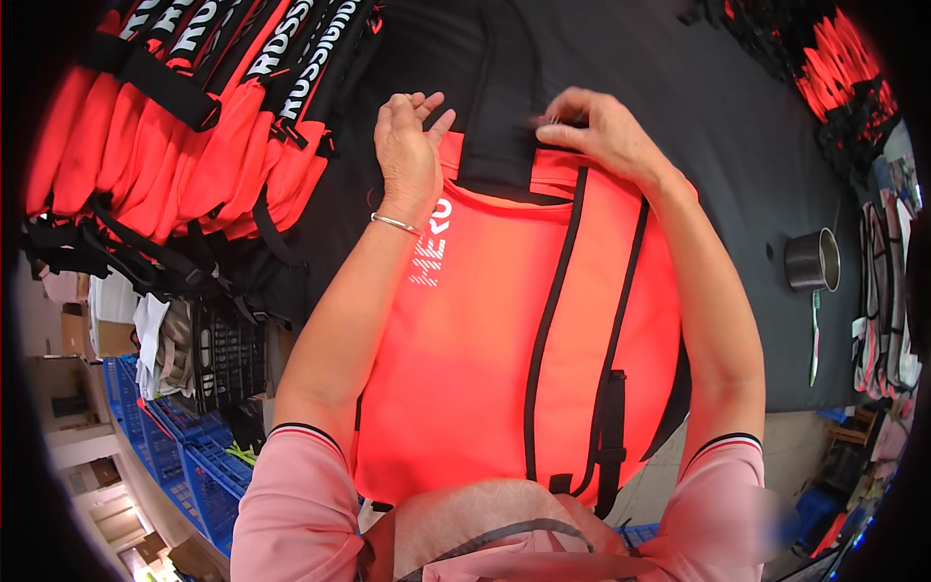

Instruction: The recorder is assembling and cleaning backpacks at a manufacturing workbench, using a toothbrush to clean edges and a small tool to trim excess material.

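Note:
A bright orange-red bag (456, 359) with white lettering and a black-edged shoulder strap (572, 310) lies in front of me on the dark tabletop. A wide black strap (499, 107) runs away from its far edge. My left hand (410, 145) is at the bag's far left corner, thumb apart and fingers raised, with nothing visible in it. My right hand (603, 131) is over the far right edge, beside the black strap. Its fingers are curled toward the thumb in a pinch; a small dark and reddish bit shows at the fingertips, too blurred to name.
Several orange-red and black bags (194, 145) stand stacked at the far left. More orange-red pieces (844, 68) lie far right. A metal cup (813, 260) and a toothbrush (815, 339) are on the table's right. Blue crates (175, 446) stand below on the left.

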Demonstrator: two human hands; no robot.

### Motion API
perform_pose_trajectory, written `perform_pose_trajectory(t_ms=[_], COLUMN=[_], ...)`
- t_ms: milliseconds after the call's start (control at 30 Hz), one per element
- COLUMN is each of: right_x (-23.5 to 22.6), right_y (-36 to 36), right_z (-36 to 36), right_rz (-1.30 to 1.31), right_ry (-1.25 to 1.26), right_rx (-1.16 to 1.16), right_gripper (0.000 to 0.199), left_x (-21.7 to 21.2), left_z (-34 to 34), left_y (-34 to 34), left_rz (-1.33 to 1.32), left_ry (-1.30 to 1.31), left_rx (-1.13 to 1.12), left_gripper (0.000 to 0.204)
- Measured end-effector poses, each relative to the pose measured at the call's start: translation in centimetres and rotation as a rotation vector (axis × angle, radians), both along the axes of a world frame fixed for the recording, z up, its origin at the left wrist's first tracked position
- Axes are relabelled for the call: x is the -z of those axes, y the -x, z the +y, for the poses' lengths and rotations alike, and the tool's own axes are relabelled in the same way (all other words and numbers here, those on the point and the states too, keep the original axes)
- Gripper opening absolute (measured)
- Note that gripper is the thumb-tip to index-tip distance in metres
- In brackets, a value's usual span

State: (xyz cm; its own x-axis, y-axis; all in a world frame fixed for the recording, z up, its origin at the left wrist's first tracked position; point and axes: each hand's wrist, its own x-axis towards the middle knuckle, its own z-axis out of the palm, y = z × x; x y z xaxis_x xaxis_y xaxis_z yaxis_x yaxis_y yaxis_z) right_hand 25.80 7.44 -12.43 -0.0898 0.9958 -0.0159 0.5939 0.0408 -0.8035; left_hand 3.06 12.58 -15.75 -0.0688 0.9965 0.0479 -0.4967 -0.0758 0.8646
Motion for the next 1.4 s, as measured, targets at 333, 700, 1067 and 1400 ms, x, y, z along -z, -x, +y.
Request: perform_pose_trajectory(t_ms=[333,700,1067,1400], right_x=[-0.1,-2.5,-10.3,-1.1], right_y=[5.5,10.8,8.3,11.1], right_z=[4.3,-11.3,-15.1,-21.1], right_rz=[0.653,0.359,0.579,1.216], right_ry=[-0.099,-0.397,-0.194,0.389], right_rx=[0.489,0.183,0.252,0.259], right_gripper=[0.033,0.045,0.02,0.022], left_x=[0.0,-12.1,-11.0,-4.6], left_z=[1.3,1.3,-16.0,-20.8], left_y=[2.1,2.6,4.8,7.0], left_rz=[-0.258,0.045,0.427,0.771], left_ry=[0.168,-0.16,0.03,-0.724], left_rx=[0.149,0.361,0.917,0.558], left_gripper=[0.039,0.034,0.032,0.02])
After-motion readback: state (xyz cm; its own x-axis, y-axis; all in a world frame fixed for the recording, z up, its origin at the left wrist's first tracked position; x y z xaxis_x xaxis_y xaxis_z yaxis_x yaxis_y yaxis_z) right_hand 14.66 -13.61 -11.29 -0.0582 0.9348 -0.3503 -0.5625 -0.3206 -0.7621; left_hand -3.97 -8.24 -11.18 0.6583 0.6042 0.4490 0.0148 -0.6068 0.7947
